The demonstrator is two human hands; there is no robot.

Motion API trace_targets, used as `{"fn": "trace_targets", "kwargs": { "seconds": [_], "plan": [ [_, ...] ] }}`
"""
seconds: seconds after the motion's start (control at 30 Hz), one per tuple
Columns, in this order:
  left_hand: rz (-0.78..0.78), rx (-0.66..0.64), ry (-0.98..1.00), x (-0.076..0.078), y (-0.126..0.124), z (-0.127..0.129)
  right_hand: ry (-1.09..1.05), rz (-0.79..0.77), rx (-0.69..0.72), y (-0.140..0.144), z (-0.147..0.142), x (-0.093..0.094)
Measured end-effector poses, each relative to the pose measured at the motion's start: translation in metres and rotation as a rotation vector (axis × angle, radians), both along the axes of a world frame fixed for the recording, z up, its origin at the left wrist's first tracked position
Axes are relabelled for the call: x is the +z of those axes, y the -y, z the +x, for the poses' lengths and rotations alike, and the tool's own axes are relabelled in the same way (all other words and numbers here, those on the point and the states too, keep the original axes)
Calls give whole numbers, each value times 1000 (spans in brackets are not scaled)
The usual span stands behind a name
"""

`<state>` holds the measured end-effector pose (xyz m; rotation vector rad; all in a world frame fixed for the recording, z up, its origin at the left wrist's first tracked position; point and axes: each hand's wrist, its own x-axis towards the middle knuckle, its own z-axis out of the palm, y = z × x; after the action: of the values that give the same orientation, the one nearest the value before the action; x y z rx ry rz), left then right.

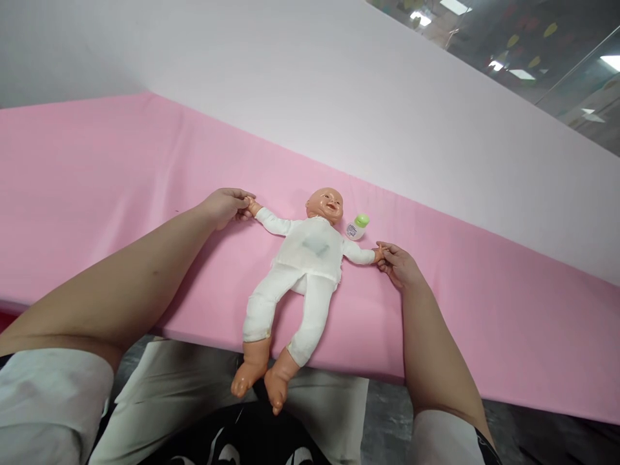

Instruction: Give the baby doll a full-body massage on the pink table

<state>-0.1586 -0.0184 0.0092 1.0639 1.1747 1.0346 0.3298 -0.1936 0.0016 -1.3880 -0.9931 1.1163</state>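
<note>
A baby doll (303,258) in white clothes lies on its back on the pink mattress (97,194), arms stretched out to both sides, bare feet hanging over the near edge. My left hand (227,206) pinches the doll's hand on the left side. My right hand (397,263) holds the doll's other hand between its fingertips. A small white bottle with a green cap (357,227) lies on the mattress just right of the doll's head, a little above my right hand.
A pale wall panel (387,110) rises behind the mattress. Beyond its top at the upper right are ceiling lights (520,73). My white-clad legs and dark shoes (232,439) show below the mattress edge.
</note>
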Motion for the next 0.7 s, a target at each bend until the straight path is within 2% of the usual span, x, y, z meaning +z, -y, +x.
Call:
{"fn": "trace_targets", "kwargs": {
  "seconds": [0.13,0.47,0.7],
  "plan": [
    [41,-7,-6,0,2,0,7,13,29,1,0,0],
    [137,2,-110,-6,-1,0,128,-23,-69,-4,-8,0],
    [79,19,-105,-5,-2,1,91,-32,-97,-6,-1,-5]
  ]
}}
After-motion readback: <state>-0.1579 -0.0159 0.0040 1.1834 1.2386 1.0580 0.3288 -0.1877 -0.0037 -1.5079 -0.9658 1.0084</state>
